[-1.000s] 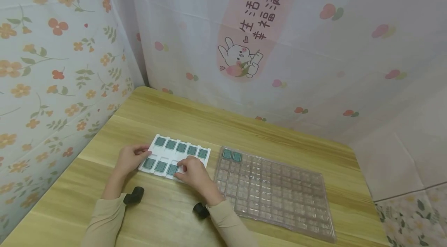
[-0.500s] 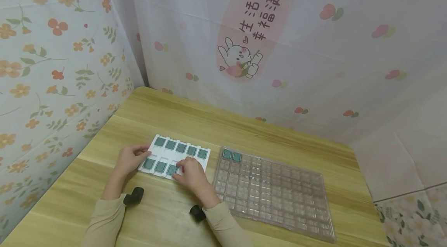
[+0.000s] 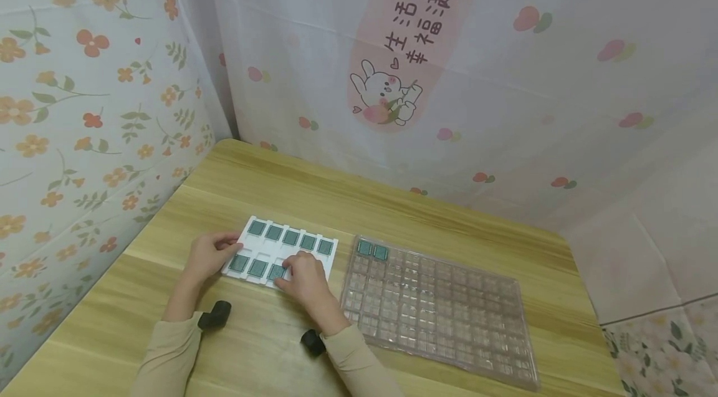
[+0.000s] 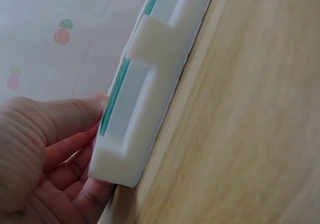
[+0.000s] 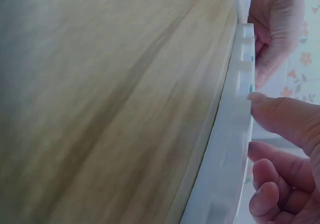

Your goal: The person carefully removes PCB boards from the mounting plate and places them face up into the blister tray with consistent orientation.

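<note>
A white tray (image 3: 269,248) lies on the table, holding several square green chips in two rows. My left hand (image 3: 210,255) grips the tray's left end; in the left wrist view its thumb lies at the upper edge beside a green chip (image 4: 115,96), fingers curled behind and below. Over the front row, my right hand (image 3: 308,277) pinches at the third chip (image 3: 276,272) with thumb and index finger; that chip sits in its slot. In the right wrist view the other fingers of the right hand (image 5: 292,154) are curled, and the chip itself is hidden.
To the right lies a clear plastic tray (image 3: 437,310) with a grid of pockets; two green chips (image 3: 373,250) sit in its far left corner. The wooden table (image 3: 252,347) meets curtains at the back and left. Black wrist cameras (image 3: 215,315) sit on both sleeves.
My right hand and forearm have shifted slightly left, with thumb and index finger staying at the third chip. The left hand and both trays have not visibly moved.
</note>
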`<state>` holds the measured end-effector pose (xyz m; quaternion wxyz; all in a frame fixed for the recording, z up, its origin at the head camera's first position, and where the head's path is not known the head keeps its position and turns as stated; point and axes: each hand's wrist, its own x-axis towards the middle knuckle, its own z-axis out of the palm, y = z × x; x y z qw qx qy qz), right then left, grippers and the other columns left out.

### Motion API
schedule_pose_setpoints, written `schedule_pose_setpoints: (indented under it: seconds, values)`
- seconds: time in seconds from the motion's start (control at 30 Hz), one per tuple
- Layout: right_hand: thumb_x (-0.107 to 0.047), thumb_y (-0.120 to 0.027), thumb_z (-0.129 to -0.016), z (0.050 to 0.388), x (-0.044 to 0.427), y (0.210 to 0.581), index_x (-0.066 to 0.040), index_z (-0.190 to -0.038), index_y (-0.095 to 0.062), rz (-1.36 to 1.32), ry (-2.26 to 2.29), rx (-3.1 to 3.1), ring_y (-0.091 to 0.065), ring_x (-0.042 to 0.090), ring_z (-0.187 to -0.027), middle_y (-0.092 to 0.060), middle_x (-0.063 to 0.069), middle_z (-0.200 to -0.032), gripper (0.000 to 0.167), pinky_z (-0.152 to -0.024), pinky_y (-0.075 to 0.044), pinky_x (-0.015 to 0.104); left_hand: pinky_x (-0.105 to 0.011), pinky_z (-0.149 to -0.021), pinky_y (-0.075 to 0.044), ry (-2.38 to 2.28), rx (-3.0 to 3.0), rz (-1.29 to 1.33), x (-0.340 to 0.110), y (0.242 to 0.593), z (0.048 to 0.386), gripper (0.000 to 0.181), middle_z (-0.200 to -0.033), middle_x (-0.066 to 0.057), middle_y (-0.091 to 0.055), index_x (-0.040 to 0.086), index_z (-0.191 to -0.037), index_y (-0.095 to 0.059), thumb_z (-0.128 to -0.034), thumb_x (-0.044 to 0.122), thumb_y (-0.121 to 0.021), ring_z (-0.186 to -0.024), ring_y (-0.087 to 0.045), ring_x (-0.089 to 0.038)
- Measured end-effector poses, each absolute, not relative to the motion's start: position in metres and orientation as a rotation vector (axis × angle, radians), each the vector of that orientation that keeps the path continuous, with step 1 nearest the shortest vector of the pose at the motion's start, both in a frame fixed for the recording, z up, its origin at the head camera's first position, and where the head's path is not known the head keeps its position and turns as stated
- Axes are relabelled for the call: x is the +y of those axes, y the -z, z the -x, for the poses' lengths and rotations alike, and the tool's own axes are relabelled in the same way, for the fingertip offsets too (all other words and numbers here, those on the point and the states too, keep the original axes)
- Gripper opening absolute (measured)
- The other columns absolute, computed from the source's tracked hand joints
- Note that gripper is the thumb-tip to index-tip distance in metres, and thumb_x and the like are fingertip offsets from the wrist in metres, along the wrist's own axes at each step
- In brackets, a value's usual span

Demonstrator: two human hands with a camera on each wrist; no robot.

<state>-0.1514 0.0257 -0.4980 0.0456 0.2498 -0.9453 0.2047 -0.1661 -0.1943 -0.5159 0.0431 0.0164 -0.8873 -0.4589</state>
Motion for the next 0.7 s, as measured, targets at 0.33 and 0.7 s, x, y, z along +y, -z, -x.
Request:
schedule_pose_setpoints:
  seconds: [0.33,0.7]
  values:
    - [-0.022,-0.079,-0.07,0.1485,0.0235,0.4958,-0.005,-0.086,-0.074,-0.759,-0.599,-2.866,-0.047,0.005,-0.058,-0.057,-0.003,-0.065,0.024,-0.053,-0.036,0.016,-0.02,-0.064,-0.045,1.396,-2.709,-0.042,-0.194,0.5157,0.165,0.025,-0.089,-0.02,-0.067,-0.01,-0.104,-0.066,-0.0839,0.004,-0.066,-0.08,-0.062,-0.027]
    - [-0.025,-0.078,-0.069,0.1513,0.0262,0.4976,-0.009,-0.08,-0.074,-0.881,-0.493,-2.76,-0.05,0.005,-0.057,-0.059,-0.004,-0.064,0.019,-0.051,-0.036,0.016,-0.019,-0.063,-0.045,1.405,-2.703,-0.044,-0.1943,0.517,0.1658,0.024,-0.089,-0.02,-0.067,-0.01,-0.104,-0.066,-0.0836,0.004,-0.067,-0.078,-0.06,-0.024]
